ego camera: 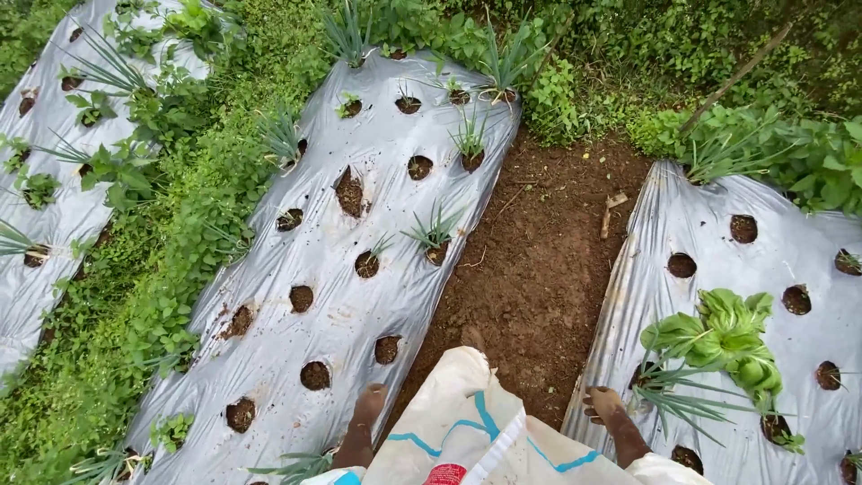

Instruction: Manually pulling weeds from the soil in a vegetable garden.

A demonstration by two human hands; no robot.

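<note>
Head view: soil furrow [539, 269] between silver mulch sheets [337, 269]; grip unseen, perhaps behind sack [458, 422].

Three raised beds under silver plastic sheet [341, 296], punched with round planting holes [315, 374]. Thin grassy seedlings [435, 232] in some holes; others bare soil. Weeds [180, 224] fill the left furrow. Bare brown dirt path [539, 269] between middle and right beds. Stick [612, 212] on path.
</note>
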